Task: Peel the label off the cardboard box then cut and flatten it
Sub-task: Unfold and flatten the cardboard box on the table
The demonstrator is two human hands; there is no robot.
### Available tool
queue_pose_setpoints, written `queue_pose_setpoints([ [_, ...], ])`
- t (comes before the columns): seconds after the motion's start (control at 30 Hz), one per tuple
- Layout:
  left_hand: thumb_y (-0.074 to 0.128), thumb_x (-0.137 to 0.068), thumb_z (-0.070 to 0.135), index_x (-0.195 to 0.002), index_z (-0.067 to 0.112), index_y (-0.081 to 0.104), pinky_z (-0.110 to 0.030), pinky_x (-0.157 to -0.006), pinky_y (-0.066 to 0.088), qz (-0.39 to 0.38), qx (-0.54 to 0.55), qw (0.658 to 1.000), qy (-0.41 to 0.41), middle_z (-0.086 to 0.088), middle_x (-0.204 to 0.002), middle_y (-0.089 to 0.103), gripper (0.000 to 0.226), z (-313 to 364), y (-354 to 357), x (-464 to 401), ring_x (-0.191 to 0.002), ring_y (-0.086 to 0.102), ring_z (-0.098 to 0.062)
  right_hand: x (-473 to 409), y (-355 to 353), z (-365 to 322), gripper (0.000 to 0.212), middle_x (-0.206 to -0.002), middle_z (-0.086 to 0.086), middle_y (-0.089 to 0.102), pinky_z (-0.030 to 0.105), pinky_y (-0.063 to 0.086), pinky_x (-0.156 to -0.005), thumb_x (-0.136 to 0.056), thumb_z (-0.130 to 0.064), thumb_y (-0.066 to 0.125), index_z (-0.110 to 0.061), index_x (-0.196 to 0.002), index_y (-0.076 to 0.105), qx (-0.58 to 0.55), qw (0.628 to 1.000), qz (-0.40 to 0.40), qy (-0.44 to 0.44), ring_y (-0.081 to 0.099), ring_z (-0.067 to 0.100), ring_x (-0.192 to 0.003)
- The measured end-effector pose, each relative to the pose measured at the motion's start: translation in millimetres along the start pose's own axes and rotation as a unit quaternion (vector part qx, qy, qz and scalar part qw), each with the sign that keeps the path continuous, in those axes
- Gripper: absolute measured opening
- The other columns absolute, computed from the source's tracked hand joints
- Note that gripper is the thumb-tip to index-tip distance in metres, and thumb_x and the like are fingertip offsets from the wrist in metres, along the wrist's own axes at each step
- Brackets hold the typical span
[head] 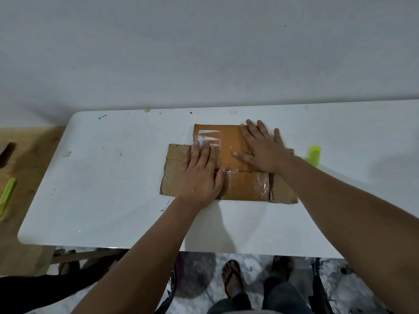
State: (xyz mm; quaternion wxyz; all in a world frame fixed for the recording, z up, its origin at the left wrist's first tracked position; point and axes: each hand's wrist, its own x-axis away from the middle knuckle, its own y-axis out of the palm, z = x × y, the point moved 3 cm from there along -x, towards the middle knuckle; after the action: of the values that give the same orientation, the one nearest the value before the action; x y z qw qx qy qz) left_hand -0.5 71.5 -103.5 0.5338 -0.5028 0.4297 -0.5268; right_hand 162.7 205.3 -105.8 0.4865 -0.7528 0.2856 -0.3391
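Cardboard box (235, 175) flattened, both palms pressing

Both forearms bare, no sleeves in view. Left hand (199, 177) & right hand (263, 150): no gloves, rings or watch seen. Legs in dark trousers (281, 293). Black flip-flop (233, 277) on one foot, toes bare; other foot too dim to tell.

Green tool (314, 155), perhaps arm-hidden.
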Motion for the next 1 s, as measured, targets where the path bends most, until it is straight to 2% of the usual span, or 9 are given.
queue_pose_setpoints([
  [0.17, 0.003, -0.099, 0.053, -0.161, 0.017, 0.012, -0.048, -0.126, 0.001, -0.01, 0.009, 1.0, -0.016, -0.006, -0.169, 0.005, 0.072, 2, 6, -1, -0.156, -0.006, -0.027, -3, -1, 4, 0.089, -0.163, -0.006, -0.013, 0.058, -0.007, -0.116, -0.087, -0.073, 0.033, -0.03, -0.154, -0.006, -0.011, 1.0, -0.021, 0.003, -0.013, 0.02, -0.15],
  [0.37, -0.002, -0.097, 0.052, -0.161, 0.025, -0.003, -0.051, -0.124, -0.009, -0.045, -0.001, 0.999, -0.016, -0.003, -0.169, -0.009, 0.069, 2, 5, -4, -0.155, -0.017, -0.026, 1, -14, -2, 0.092, -0.163, -0.002, -0.015, 0.06, 0.0, -0.118, -0.087, -0.072, 0.039, -0.027, -0.155, -0.006, 0.008, 0.999, -0.046, 0.008, -0.012, 0.023, -0.15],
  [0.43, 0.001, -0.099, 0.052, -0.16, 0.029, -0.005, -0.052, -0.123, -0.011, -0.046, 0.009, 0.999, -0.014, -0.002, -0.169, -0.01, 0.066, 2, 5, -5, -0.154, -0.018, -0.026, 13, -23, -8, 0.087, -0.164, 0.001, -0.013, 0.057, 0.004, -0.119, -0.092, -0.058, 0.047, -0.024, -0.155, -0.003, 0.0, 1.0, -0.016, 0.018, -0.009, 0.026, -0.15],
  [0.53, 0.004, -0.1, 0.051, -0.16, 0.032, -0.006, -0.054, -0.123, -0.011, -0.038, 0.004, 0.999, -0.019, 0.0, -0.169, -0.01, 0.063, 0, 6, -7, -0.155, -0.017, -0.025, 48, -25, -18, 0.082, -0.164, 0.006, -0.004, 0.054, 0.016, -0.118, -0.092, -0.031, 0.051, -0.02, -0.155, 0.0, -0.076, 0.993, 0.055, 0.075, 0.002, 0.028, -0.151],
  [0.67, -0.003, -0.096, 0.054, -0.16, 0.032, -0.008, -0.055, -0.122, -0.012, -0.04, -0.008, 0.999, -0.019, 0.0, -0.169, -0.012, 0.067, 0, 7, -8, -0.154, -0.018, -0.025, 96, -6, -12, 0.077, -0.162, 0.015, 0.01, 0.044, 0.024, -0.117, -0.092, -0.041, 0.048, -0.013, -0.154, 0.011, -0.138, 0.969, 0.087, 0.185, 0.01, 0.031, -0.15],
  [0.77, -0.004, -0.095, 0.054, -0.16, 0.032, -0.008, -0.057, -0.122, -0.011, -0.043, -0.007, 0.999, -0.02, 0.0, -0.169, -0.013, 0.068, 0, 6, -8, -0.154, -0.019, -0.025, 106, -6, -8, 0.081, -0.159, 0.017, 0.017, 0.043, 0.029, -0.112, -0.09, -0.044, 0.051, -0.011, -0.153, 0.013, -0.163, 0.952, 0.08, 0.246, 0.02, 0.035, -0.145],
  [0.83, -0.003, -0.096, 0.054, -0.16, 0.032, -0.008, -0.058, -0.122, -0.008, -0.039, -0.009, 0.999, -0.02, 0.0, -0.169, -0.012, 0.067, 0, 6, -7, -0.154, -0.018, -0.025, 106, -14, -9, 0.08, -0.152, 0.016, 0.035, 0.044, 0.036, -0.11, -0.088, -0.04, 0.055, -0.013, -0.153, 0.016, -0.205, 0.939, 0.091, 0.259, 0.035, 0.035, -0.137],
  [0.93, -0.002, -0.097, 0.054, -0.16, 0.032, -0.007, -0.06, -0.122, -0.006, -0.035, -0.008, 0.999, -0.021, 0.001, -0.169, -0.011, 0.066, 0, 5, -7, -0.155, -0.017, -0.025, 109, -33, -4, 0.07, -0.13, 0.005, 0.056, 0.038, 0.05, -0.091, -0.088, -0.031, 0.058, -0.022, -0.15, 0.028, -0.331, 0.883, 0.173, 0.284, 0.056, 0.022, -0.114],
  [1.0, -0.003, -0.098, 0.054, -0.159, 0.032, -0.009, -0.06, -0.122, -0.006, -0.032, -0.016, 0.999, -0.022, 0.001, -0.169, -0.011, 0.066, 0, 6, -8, -0.155, -0.017, -0.025, 111, -42, -4, 0.059, -0.119, -0.006, 0.061, 0.026, 0.048, -0.076, -0.09, -0.037, 0.058, -0.029, -0.143, 0.036, -0.415, 0.834, 0.227, 0.283, 0.062, 0.009, -0.098],
])
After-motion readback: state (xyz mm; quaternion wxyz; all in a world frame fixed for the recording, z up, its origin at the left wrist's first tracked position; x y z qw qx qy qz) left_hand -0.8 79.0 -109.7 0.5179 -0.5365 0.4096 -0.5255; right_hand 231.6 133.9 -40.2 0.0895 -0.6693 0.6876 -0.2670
